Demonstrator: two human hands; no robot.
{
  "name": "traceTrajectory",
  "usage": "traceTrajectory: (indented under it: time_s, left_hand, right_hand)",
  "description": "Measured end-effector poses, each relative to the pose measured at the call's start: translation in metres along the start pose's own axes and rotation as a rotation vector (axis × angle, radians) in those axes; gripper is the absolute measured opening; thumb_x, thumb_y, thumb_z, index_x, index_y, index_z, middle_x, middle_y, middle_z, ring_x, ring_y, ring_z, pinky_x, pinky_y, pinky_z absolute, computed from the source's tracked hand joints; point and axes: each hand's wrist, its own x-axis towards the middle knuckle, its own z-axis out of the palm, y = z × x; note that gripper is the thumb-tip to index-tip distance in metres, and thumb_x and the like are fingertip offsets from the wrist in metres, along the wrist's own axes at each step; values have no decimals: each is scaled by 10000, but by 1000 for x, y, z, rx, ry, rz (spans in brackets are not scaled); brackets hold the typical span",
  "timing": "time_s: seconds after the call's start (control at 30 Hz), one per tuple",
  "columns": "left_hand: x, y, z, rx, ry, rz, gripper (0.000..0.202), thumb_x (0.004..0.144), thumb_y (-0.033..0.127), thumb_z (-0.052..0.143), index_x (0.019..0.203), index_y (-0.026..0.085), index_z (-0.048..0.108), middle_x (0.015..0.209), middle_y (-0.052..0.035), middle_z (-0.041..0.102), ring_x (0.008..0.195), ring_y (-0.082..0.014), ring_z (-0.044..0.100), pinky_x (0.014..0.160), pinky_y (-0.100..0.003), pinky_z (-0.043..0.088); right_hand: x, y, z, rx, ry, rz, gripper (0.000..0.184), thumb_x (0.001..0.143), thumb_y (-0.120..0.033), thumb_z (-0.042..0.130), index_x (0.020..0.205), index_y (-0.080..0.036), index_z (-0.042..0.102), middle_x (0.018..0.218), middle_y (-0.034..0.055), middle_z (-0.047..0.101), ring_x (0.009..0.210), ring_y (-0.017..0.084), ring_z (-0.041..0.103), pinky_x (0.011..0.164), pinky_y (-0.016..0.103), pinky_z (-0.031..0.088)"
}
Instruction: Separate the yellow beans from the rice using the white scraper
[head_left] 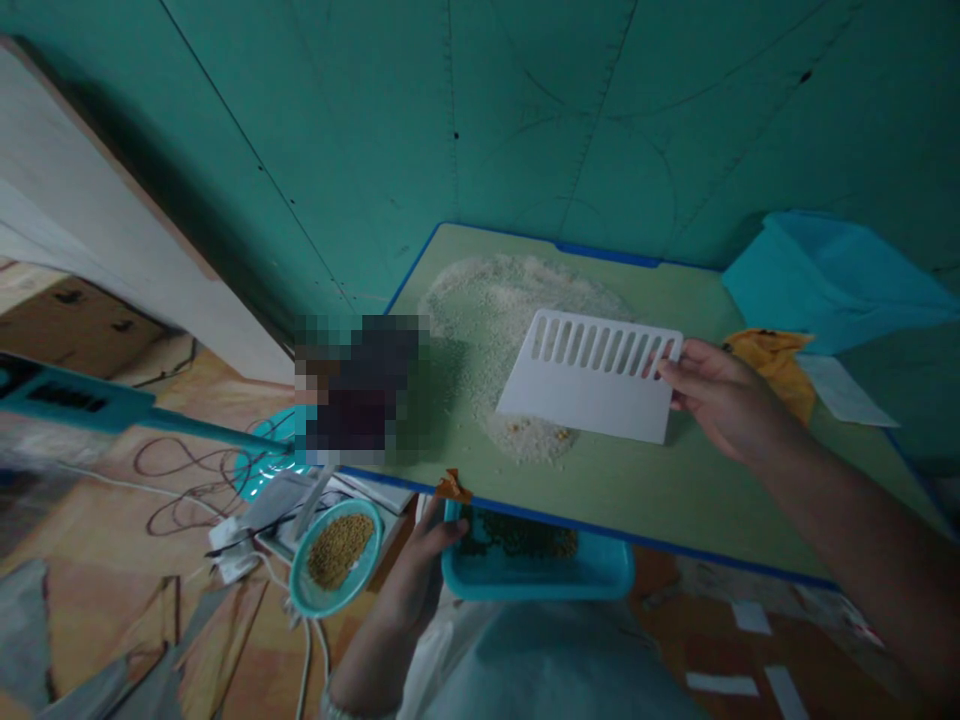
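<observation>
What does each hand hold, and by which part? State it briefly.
The right hand grips the flat white plastic slotted scraper by its slotted edge's right corner. The left hand holds the blue rectangular plastic tray by its left rim.

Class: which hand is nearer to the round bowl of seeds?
Left. The left hand grips the tray beside the bowl, apart from it; the right hand holds the scraper up on the board, far off.

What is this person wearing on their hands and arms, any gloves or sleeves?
Both hands are bare, with no gloves. Past the right hand, the forearm shows no sleeve. Below the left hand, a pale edge at the frame bottom may be a cuff.
</observation>
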Motion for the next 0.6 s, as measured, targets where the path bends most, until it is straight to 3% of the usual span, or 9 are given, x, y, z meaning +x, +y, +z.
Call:
traceTrajectory:
  time_s: [0.13,0.23,0.3,0.4,0.5,0.6]
  left_hand:
    - [2,-4,-1,27,1,-16,518,690,195,701,1204,241,661,1167,-53,759,1168,-321,630,985,-402,485]
    - [7,-10,-5,84,3,-37,540,679,183,707,1214,245,655,1081,-50,790,1189,-326,616,999,-426,471]
    - [11,-15,-12,114,8,-37,551,672,184,711,1217,247,658,1032,-48,803,1194,-334,612,1027,-449,445]
    - [16,-20,-30,141,4,-5,521,681,217,696,1200,245,677,1130,-54,777,1248,-345,568,1093,-473,370]
    - [19,-20,-46,261,83,-2,433,712,249,707,1145,240,701,1202,-36,748,1300,-341,518,1148,-488,280]
    - [21,-16,-51,413,113,-53,452,755,326,698,1195,230,659,1220,-46,739,1239,-342,577,1106,-489,360]
  right_hand:
    - [-9,2,-3,-5,16,8,76,717,-260,698,760,-233,642,652,-18,645,544,124,479,474,249,308]
    - [-16,6,-4,-20,17,33,92,722,-287,703,768,-235,642,661,-13,656,531,131,493,466,253,315]
    - [-20,7,-5,-15,21,42,107,711,-295,713,768,-233,646,673,-7,665,529,133,495,460,254,315]
    - [-24,8,-8,20,51,41,120,697,-291,726,777,-235,656,676,-7,664,539,131,486,456,252,311]
    - [-24,10,-12,54,87,46,127,698,-290,736,794,-241,669,682,-8,663,565,135,494,458,247,312]
    - [-23,16,-19,79,118,58,211,630,-335,792,780,-240,677,675,-15,662,568,131,499,446,232,314]
